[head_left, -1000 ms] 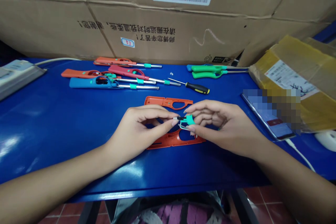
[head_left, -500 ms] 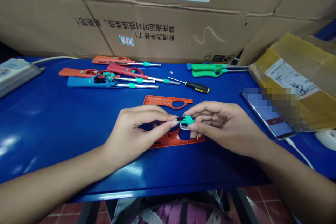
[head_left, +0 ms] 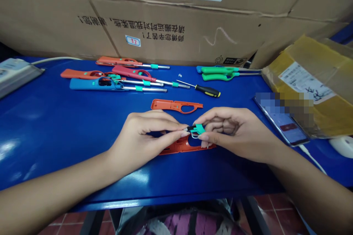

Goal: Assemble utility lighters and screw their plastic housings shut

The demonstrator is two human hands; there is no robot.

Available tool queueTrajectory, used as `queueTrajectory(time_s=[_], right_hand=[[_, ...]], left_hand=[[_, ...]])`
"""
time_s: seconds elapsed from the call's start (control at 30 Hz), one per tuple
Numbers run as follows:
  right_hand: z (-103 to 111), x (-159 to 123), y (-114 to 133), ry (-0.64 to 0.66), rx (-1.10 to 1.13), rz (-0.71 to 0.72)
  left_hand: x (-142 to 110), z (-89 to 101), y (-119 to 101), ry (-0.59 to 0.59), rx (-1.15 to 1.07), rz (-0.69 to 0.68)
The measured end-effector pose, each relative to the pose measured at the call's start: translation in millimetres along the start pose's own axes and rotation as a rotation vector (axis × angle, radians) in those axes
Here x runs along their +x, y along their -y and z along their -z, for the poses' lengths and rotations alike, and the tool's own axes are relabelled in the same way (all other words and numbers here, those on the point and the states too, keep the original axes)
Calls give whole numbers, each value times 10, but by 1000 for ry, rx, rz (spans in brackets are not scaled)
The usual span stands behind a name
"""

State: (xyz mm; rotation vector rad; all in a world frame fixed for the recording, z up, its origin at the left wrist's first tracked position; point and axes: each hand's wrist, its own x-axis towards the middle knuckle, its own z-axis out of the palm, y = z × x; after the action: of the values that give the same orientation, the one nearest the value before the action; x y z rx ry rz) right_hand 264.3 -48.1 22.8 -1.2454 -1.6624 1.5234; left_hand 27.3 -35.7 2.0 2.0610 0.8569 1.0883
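Between my two hands is a small lighter trigger assembly [head_left: 197, 129], with a green trigger, a black part and a thin pale wire. The fingertips of my left hand [head_left: 150, 132] pinch its black end. My right hand [head_left: 234, 130] grips the green trigger between thumb and forefinger, its other fingers curled behind. Just below lies an orange lighter shell half [head_left: 179, 147], partly covered by my fingers. Beyond my hands, a second orange shell half [head_left: 176, 106] rests with its inner side up.
Several long-nosed lighters, including a blue one [head_left: 92, 84] and a red one [head_left: 134, 73], lie at the back left. Behind them stands a large carton [head_left: 110, 3]. A screwdriver [head_left: 207, 90], green lighter [head_left: 216, 73], phone [head_left: 284, 121] and taped box [head_left: 325, 106] are farther right.
Both hands have lowered the trigger assembly slightly toward the orange shell half, and it is tilted a little differently. The grips are the same.
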Motion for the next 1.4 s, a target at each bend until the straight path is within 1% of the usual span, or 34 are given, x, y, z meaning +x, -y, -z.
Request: queueTrajectory(time_s=[0.13, 0.3, 0.4, 0.53, 0.7, 0.83, 1.0, 1.07, 1.23, 1.4], right_hand=[[4, -6, -15, 27, -8, -74], [-29, -14, -81, 47, -113, -113], [-58, -7, -120, 44, -138, -85], [-95, 19, -139, 52, -209, 13], [-132, 39, -140, 40, -309, 85], [-136, 38, -151, 36, -463, 191], [-129, 52, -183, 15, -677, 334], [-133, 65, -204, 17, -726, 365], [-115, 92, -226, 24, -702, 315], [34, 91, -160, 33, -646, 239]], left_hand=[[8, 33, 41, 111, 45, -37], [-66, 51, 48, 272, 283, -66], [-126, 47, 32, 345, 406, -77], [-174, 55, 8, 409, 506, -110], [-199, 54, 8, 413, 542, -87], [-213, 45, 2, 412, 556, -61], [-205, 35, -61, 454, 681, -46], [-207, 28, -85, 477, 721, -35], [-221, 10, -102, 478, 744, -21], [-241, -1, -100, 469, 790, -52]])
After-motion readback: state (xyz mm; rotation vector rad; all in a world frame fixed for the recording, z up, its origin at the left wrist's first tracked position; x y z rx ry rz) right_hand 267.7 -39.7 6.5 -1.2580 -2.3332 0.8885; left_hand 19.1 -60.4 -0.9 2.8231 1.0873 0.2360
